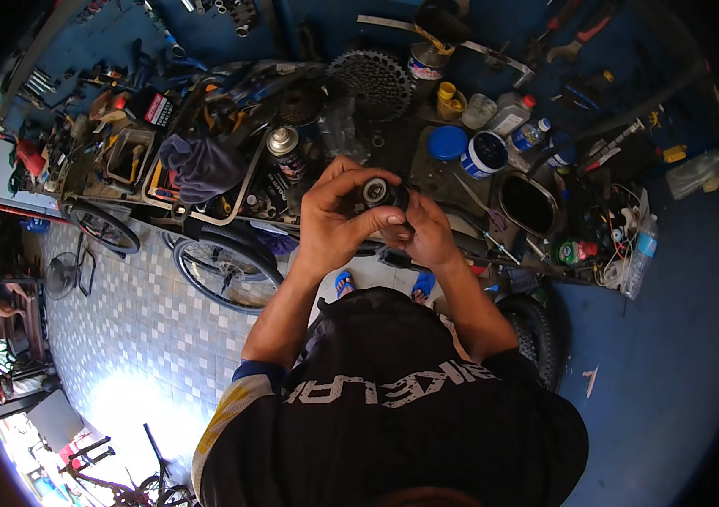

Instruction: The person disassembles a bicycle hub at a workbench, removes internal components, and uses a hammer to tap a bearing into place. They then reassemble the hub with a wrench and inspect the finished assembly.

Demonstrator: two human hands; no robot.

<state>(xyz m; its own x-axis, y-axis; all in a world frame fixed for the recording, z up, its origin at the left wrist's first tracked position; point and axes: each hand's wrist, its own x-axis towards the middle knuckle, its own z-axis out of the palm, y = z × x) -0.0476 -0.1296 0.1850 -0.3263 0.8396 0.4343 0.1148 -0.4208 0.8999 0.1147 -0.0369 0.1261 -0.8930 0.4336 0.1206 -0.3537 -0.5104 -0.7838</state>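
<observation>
Above the near edge of the workbench, my two hands hold a small black cylindrical bicycle part, like a hub point(376, 193), with a round metal centre facing up. My left hand point(336, 215) curls its thumb and forefinger around the left side. On the other side, the fingers of my right hand point(429, 232) grip it, partly hidden behind the part. A spray can point(284, 152) stands on the bench left of my hands. Further back lies a large toothed cassette point(370, 84). To the right are an open blue-and-white tub point(484, 155) and its blue lid point(447, 143).
A grey cloth point(200, 166) lies over a tool tray at left. Right of my hands are scissors point(493, 218), a metal pan of dark liquid point(528, 203) and several bottles point(512, 112). A bicycle wheel point(226, 269) stands below the bench. Tools hang on the blue wall.
</observation>
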